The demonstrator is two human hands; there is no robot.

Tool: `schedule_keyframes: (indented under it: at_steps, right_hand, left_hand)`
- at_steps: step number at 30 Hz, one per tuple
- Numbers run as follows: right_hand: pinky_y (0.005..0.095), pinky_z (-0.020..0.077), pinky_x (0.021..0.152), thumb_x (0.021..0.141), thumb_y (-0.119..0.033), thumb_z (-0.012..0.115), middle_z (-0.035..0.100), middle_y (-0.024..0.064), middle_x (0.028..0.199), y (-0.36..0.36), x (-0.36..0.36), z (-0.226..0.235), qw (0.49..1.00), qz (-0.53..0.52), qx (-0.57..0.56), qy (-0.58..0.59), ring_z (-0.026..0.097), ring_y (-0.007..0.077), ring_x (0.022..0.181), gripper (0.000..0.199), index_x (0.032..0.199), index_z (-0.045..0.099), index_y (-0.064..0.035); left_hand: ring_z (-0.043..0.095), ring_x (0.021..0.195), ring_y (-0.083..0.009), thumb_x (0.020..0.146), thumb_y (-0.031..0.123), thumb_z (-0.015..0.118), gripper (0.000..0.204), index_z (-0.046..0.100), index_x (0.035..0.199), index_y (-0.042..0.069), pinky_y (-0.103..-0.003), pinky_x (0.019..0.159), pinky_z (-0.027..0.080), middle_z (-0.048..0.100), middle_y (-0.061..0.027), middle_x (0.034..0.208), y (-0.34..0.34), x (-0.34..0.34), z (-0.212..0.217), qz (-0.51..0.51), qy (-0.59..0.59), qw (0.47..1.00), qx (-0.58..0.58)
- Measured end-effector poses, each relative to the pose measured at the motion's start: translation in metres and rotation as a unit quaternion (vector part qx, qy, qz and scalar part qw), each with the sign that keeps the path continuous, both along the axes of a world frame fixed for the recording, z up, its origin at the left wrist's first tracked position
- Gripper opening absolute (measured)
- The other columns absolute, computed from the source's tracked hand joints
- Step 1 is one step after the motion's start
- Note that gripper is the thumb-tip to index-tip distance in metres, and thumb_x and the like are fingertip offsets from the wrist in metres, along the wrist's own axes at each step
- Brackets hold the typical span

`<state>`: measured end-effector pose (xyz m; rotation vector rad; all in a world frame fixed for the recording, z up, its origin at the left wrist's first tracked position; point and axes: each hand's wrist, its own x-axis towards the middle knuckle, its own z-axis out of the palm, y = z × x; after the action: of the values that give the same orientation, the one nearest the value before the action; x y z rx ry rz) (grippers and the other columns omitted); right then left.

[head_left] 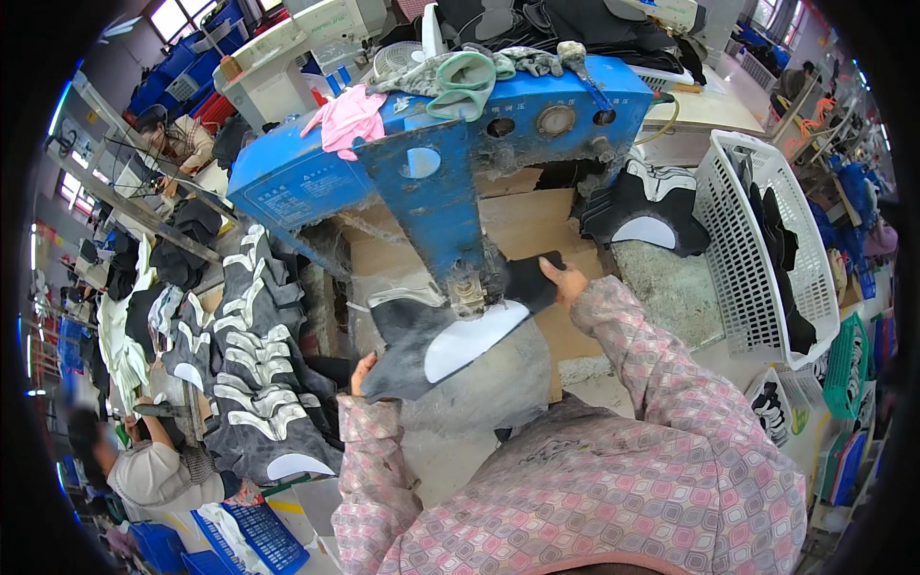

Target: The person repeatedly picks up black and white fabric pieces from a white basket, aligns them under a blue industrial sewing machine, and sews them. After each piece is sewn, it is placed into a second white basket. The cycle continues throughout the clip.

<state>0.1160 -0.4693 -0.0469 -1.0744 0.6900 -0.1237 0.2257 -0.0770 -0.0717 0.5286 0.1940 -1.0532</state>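
Read left to right, clock directions from the machine head (470, 292). At 8 o'clock, my left hand (363, 373) pinches the near edge of a dark piece (402, 372), which lies beneath the head on the table (513, 374); at 3 o'clock, my right hand (566, 282) pinches its other end. Uneven pulling could skew or pucker the piece; fingers sliding inward could be caught. Counts: one heap (251, 446) at 8 o'clock, pieces too overlapped to number; two hands; one piece, bearing one white patch (470, 342); one machine head; one stack (623, 206) at 2 o'clock, layers uncountable; one large white basket (730, 264) at 3 o'clock.
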Motion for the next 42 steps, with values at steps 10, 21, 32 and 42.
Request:
schedule_keyframes:
  at_steps: [10, 21, 32, 42]
  right_hand:
    - [0.0367, 0.0406, 0.082, 0.075, -0.062, 0.032, 0.051, 0.0111, 0.108, -0.010, -0.020, 0.012, 0.972, 0.055, 0.222, -0.056, 0.050, 0.0252, 0.098, 0.070, 0.114, 0.040, -0.0036]
    - [0.0387, 0.0448, 0.071, 0.079, -0.023, 0.043, 0.058, 0.0116, 0.086, 0.179, -0.043, -0.096, 0.888, 0.056, 0.455, -0.023, 0.056, 0.0251, 0.078, 0.025, 0.088, 0.054, -0.0025]
    - [0.0397, 0.0434, 0.079, 0.077, -0.020, 0.043, 0.057, 0.0121, 0.094, 0.163, -0.042, -0.052, 0.894, 0.021, 0.435, -0.107, 0.056, 0.0252, 0.086, 0.031, 0.100, 0.049, 0.0015]
    - [0.0387, 0.0412, 0.082, 0.084, -0.026, 0.037, 0.053, 0.0084, 0.105, 0.198, -0.039, -0.043, 0.876, 0.083, 0.453, -0.140, 0.052, 0.0224, 0.095, 0.037, 0.113, 0.041, -0.0039]
  left_hand:
    - [0.056, 0.085, -0.0252, 0.076, 0.011, 0.046, 0.029, 0.048, 0.101, -0.003, -0.034, 0.076, 0.045, 0.056, -0.0151, 0.096, -0.019, -0.022, 0.027, -0.085, -0.129, 0.979, 0.135]
    - [0.052, 0.082, -0.0235, 0.071, 0.009, 0.047, 0.023, 0.048, 0.093, 0.001, -0.033, 0.076, 0.042, 0.055, -0.0107, 0.086, 0.077, -0.180, 0.042, 0.073, -0.196, 0.910, 0.358]
    - [0.053, 0.077, -0.0179, 0.075, 0.014, 0.045, 0.012, 0.048, 0.078, 0.003, -0.030, 0.072, 0.042, 0.054, -0.0075, 0.079, 0.026, -0.149, 0.040, 0.105, -0.183, 0.942, 0.262]
    - [0.052, 0.075, -0.0189, 0.076, 0.015, 0.039, 0.023, 0.052, 0.085, -0.002, -0.029, 0.071, 0.042, 0.056, -0.0112, 0.082, 0.035, -0.167, 0.024, 0.174, -0.289, 0.880, 0.336]
